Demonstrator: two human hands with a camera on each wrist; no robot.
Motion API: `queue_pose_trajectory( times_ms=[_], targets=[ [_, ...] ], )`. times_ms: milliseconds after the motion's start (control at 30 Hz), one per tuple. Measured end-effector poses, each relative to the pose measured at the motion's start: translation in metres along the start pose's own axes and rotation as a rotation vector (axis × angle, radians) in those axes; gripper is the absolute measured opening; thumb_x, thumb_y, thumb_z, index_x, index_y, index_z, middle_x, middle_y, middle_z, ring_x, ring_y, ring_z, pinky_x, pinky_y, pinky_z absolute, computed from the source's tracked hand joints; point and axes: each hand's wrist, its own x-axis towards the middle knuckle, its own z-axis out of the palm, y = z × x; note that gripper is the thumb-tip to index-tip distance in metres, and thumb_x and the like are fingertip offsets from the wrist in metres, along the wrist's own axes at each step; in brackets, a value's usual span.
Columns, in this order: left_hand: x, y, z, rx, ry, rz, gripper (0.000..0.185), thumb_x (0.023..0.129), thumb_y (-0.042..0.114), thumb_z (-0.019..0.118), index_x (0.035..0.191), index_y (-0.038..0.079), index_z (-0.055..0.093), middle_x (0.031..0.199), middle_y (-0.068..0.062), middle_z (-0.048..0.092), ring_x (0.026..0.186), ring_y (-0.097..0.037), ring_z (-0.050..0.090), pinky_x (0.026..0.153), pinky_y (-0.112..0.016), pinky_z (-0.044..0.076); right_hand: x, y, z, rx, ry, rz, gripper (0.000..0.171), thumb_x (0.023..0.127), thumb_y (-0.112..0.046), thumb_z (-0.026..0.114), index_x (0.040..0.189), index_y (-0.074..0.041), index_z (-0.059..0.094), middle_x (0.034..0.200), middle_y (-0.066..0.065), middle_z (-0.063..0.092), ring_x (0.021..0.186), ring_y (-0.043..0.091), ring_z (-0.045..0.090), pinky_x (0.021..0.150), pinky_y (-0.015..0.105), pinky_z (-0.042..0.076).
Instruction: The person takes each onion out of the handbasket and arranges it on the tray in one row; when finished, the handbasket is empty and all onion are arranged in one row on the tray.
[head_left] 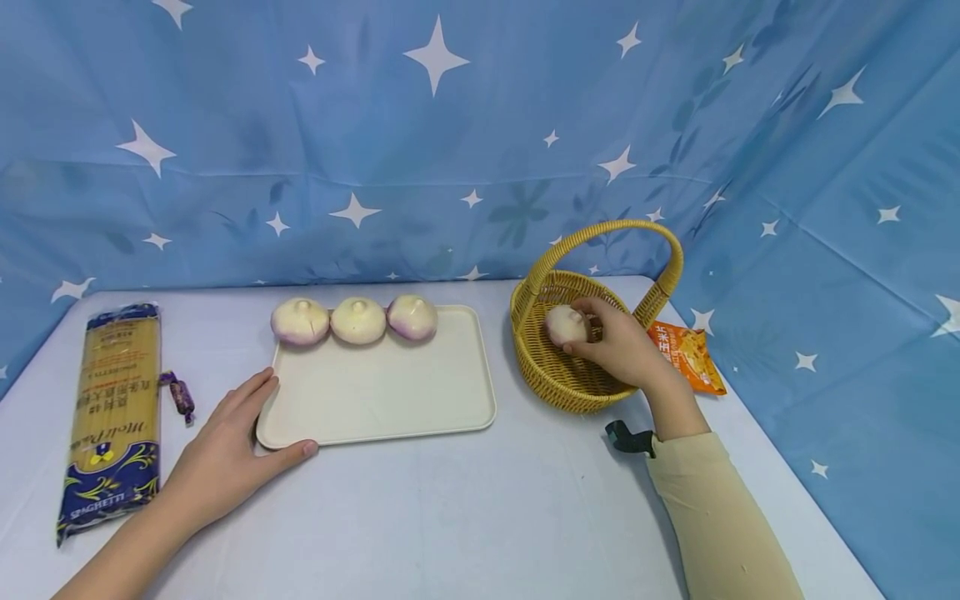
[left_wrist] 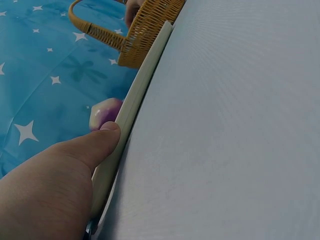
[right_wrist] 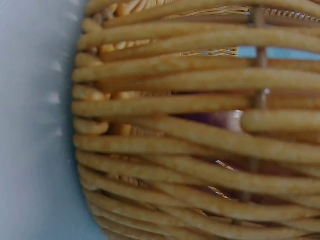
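Observation:
My right hand (head_left: 611, 337) reaches into the yellow wicker basket (head_left: 558, 379) and grips a pale purple-tinged onion (head_left: 564, 324) over its inside. The right wrist view shows only the basket's woven wall (right_wrist: 200, 140) up close, with a bit of purple behind it. A cream tray (head_left: 382, 387) lies at the table's middle with three more onions (head_left: 357, 320) in a row along its far edge. My left hand (head_left: 225, 450) rests flat on the table at the tray's near left corner, thumb (left_wrist: 100, 142) against the rim (left_wrist: 132, 107).
A long packet of spaghetti (head_left: 116, 408) lies at the left, with a small purple wrapped candy (head_left: 181, 395) beside it. An orange snack packet (head_left: 686, 357) lies right of the basket. Blue starred cloth (head_left: 450, 142) hangs behind and to the right of the table.

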Motion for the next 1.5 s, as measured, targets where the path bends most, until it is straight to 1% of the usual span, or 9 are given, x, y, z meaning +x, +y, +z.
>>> queue_pose_trajectory(
  times_ms=[300, 467, 600, 867, 1067, 1167, 1367, 1500],
  targets=[
    [0.0, 0.001, -0.001, 0.005, 0.0, 0.005, 0.121, 0.09, 0.067, 0.083, 0.168, -0.009, 0.029, 0.176, -0.029, 0.024, 0.157, -0.059, 0.025, 0.112, -0.084, 0.031, -0.002, -0.002, -0.005, 0.023, 0.01, -0.009, 0.068, 0.098, -0.029, 0.085, 0.156, -0.012, 0.054, 0.15, 0.015, 0.06, 0.136, 0.039, 0.058, 0.109, 0.063, 0.051],
    [0.0, 0.002, -0.001, 0.007, 0.002, 0.01, 0.121, 0.09, 0.067, 0.083, 0.167, -0.01, 0.03, 0.175, -0.029, 0.024, 0.156, -0.059, 0.026, 0.113, -0.083, 0.032, -0.005, -0.002, -0.008, 0.027, 0.007, 0.003, 0.069, 0.098, -0.032, 0.086, 0.157, -0.013, 0.054, 0.154, 0.014, 0.058, 0.14, 0.039, 0.056, 0.111, 0.064, 0.05],
    [0.001, 0.002, -0.001, 0.007, 0.001, 0.012, 0.121, 0.09, 0.067, 0.083, 0.167, -0.01, 0.03, 0.175, -0.029, 0.025, 0.156, -0.059, 0.026, 0.113, -0.083, 0.032, -0.007, -0.005, -0.011, 0.029, 0.001, 0.002, 0.069, 0.099, -0.033, 0.086, 0.156, -0.014, 0.054, 0.153, 0.013, 0.058, 0.14, 0.039, 0.056, 0.11, 0.064, 0.05],
    [0.0, 0.002, -0.001, 0.005, -0.004, 0.011, 0.121, 0.09, 0.067, 0.083, 0.167, -0.011, 0.03, 0.175, -0.03, 0.024, 0.156, -0.059, 0.026, 0.113, -0.083, 0.032, -0.012, -0.012, -0.019, 0.004, 0.0, -0.025, 0.07, 0.098, -0.036, 0.086, 0.156, -0.015, 0.055, 0.149, 0.012, 0.062, 0.137, 0.038, 0.058, 0.108, 0.064, 0.052],
    [0.0, 0.001, -0.001, 0.008, -0.007, 0.007, 0.121, 0.09, 0.067, 0.083, 0.167, -0.01, 0.029, 0.175, -0.03, 0.024, 0.156, -0.059, 0.026, 0.113, -0.083, 0.031, -0.017, -0.018, -0.025, 0.027, 0.0, -0.008, 0.069, 0.097, -0.035, 0.086, 0.157, -0.018, 0.055, 0.15, 0.009, 0.061, 0.139, 0.037, 0.058, 0.107, 0.062, 0.053],
    [-0.001, 0.0, -0.001, 0.008, -0.008, 0.007, 0.121, 0.09, 0.066, 0.083, 0.167, -0.01, 0.029, 0.176, -0.029, 0.023, 0.156, -0.059, 0.025, 0.112, -0.083, 0.031, -0.019, -0.021, -0.028, 0.038, 0.004, -0.009, 0.07, 0.097, -0.034, 0.086, 0.157, -0.017, 0.055, 0.152, 0.009, 0.059, 0.139, 0.038, 0.057, 0.107, 0.062, 0.054],
    [-0.001, -0.002, 0.0, 0.006, -0.003, 0.011, 0.12, 0.091, 0.065, 0.083, 0.167, -0.011, 0.03, 0.176, -0.029, 0.023, 0.157, -0.059, 0.025, 0.112, -0.083, 0.032, -0.022, -0.028, -0.035, 0.019, 0.018, -0.034, 0.072, 0.098, -0.032, 0.086, 0.159, -0.013, 0.053, 0.156, 0.013, 0.057, 0.139, 0.041, 0.058, 0.109, 0.064, 0.053],
    [-0.002, -0.003, 0.001, 0.004, 0.002, 0.014, 0.12, 0.09, 0.065, 0.084, 0.167, -0.011, 0.03, 0.176, -0.029, 0.024, 0.157, -0.059, 0.025, 0.112, -0.083, 0.032, -0.026, -0.035, -0.041, 0.01, 0.028, -0.038, 0.072, 0.098, -0.033, 0.086, 0.159, -0.015, 0.054, 0.157, 0.011, 0.057, 0.138, 0.041, 0.058, 0.107, 0.064, 0.053]
  ],
)
